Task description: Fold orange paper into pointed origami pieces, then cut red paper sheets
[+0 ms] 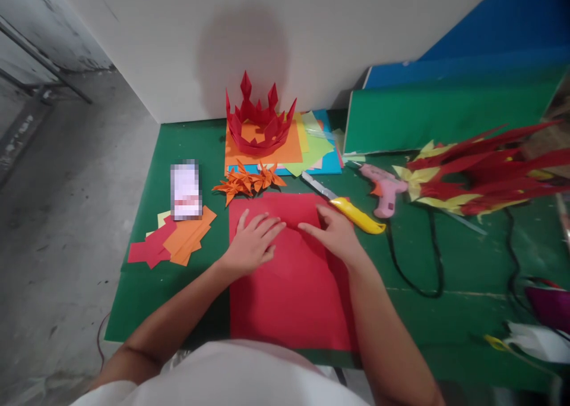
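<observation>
A large sheet of red paper lies on the green table in front of me. My left hand rests on its upper left part, palm down with the fingers spread. On the upper right part is my right hand, thumb and forefinger apart and the other fingers partly hidden; it grips nothing I can see. Just beyond that hand lies a yellow-handled utility knife. Folded orange paper stars sit above the sheet's top edge. Behind them, a red folded paper crown stands on a stack of coloured paper.
Left of the sheet, a blurred-out phone lies over red and orange paper pieces. To the right are a pink glue gun with a black cord and a red-and-yellow paper piece. Green boards lean at the back.
</observation>
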Demonstrator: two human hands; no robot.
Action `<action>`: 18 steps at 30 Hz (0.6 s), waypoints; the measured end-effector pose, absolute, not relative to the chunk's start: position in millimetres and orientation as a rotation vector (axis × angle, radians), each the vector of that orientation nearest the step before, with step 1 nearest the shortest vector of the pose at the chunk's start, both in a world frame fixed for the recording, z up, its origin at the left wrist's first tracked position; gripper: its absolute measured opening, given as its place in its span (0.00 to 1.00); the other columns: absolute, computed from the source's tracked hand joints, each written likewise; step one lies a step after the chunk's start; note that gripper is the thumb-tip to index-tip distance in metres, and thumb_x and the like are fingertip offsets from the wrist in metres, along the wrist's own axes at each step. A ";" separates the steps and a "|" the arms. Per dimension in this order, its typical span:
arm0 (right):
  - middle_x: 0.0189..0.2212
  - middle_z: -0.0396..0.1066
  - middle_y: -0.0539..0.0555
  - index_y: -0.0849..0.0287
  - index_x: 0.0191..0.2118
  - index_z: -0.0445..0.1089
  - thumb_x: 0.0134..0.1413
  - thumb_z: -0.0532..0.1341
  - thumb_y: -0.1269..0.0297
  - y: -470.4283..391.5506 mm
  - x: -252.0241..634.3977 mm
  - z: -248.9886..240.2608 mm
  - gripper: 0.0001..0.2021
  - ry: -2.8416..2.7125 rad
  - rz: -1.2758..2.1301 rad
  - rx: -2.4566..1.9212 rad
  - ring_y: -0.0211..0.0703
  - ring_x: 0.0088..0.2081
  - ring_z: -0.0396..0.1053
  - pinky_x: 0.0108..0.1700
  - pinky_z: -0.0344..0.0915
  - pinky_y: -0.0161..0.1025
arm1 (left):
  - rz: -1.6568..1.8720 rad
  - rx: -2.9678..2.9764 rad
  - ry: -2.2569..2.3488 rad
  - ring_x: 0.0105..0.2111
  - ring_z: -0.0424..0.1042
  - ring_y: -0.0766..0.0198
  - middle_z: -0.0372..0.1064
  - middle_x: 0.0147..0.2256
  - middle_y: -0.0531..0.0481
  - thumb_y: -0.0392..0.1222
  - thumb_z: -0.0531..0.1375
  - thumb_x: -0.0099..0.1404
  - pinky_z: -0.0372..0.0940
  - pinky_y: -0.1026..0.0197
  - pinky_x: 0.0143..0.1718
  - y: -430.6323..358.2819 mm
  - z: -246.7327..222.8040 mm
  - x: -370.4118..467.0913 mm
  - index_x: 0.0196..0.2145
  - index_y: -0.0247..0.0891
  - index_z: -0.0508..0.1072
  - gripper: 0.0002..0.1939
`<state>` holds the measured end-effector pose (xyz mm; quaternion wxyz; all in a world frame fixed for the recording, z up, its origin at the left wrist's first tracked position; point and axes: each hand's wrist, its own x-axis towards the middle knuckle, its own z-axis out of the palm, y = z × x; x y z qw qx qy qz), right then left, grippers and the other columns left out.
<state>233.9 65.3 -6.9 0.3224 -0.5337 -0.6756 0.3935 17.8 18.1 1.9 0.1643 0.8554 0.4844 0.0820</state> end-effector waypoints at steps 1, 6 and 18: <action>0.25 0.72 0.51 0.58 0.31 0.72 0.48 0.64 0.52 66.1 235.7 -5.9 0.13 -1.772 1.016 -1.432 0.44 0.28 0.69 0.30 0.66 0.39 | 0.231 2.445 1.370 0.60 0.56 0.53 0.62 0.58 0.44 0.44 0.50 0.67 0.33 0.38 0.64 17.7 1.0 17.8 0.61 0.41 0.59 0.25; 0.20 0.69 0.48 0.57 0.23 0.71 0.48 0.63 0.56 69.2 243.3 5.1 0.11 -1.708 0.849 -1.463 0.41 0.24 0.65 0.28 0.63 0.38 | 0.218 2.498 1.325 0.60 0.55 0.50 0.62 0.57 0.41 0.54 0.51 0.67 0.33 0.37 0.64 15.5 -1.2 18.2 0.62 0.37 0.57 0.30; 0.27 0.76 0.51 0.59 0.31 0.77 0.40 0.68 0.63 69.1 270.2 5.4 0.09 -1.126 0.552 -1.464 0.44 0.30 0.71 0.38 0.69 0.44 | 0.228 2.488 1.191 0.52 0.62 0.51 0.65 0.51 0.40 0.55 0.53 0.65 0.37 0.37 0.61 11.7 8.2 16.3 0.57 0.38 0.63 0.27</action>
